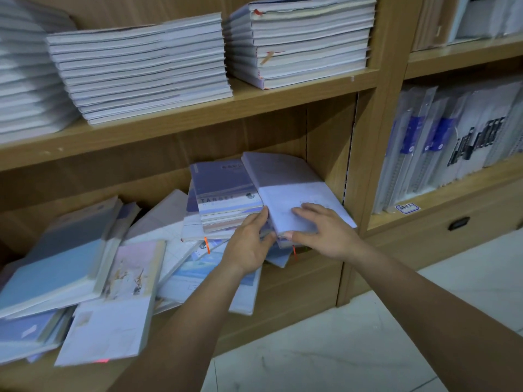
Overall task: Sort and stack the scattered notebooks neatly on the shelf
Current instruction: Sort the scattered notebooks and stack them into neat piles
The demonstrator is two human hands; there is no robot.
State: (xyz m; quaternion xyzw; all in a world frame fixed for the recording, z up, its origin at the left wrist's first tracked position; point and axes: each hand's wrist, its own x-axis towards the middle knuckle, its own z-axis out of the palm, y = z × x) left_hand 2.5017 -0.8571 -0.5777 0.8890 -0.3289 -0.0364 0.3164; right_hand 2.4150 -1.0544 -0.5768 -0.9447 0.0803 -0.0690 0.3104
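Note:
Scattered notebooks with pale blue and white covers lie in a loose heap across the lower shelf. At the shelf's right end a white-covered notebook lies on top of others, tilted. My right hand presses on its cover, thumb at its near edge. My left hand grips the left side of the same notebook. Just left of it stands a small stack with a purple cover on top.
The upper shelf carries three tall neat stacks of notebooks. An upright wooden divider borders the shelf on the right. Beyond it, plastic-sleeved items stand upright. White tiled floor lies below.

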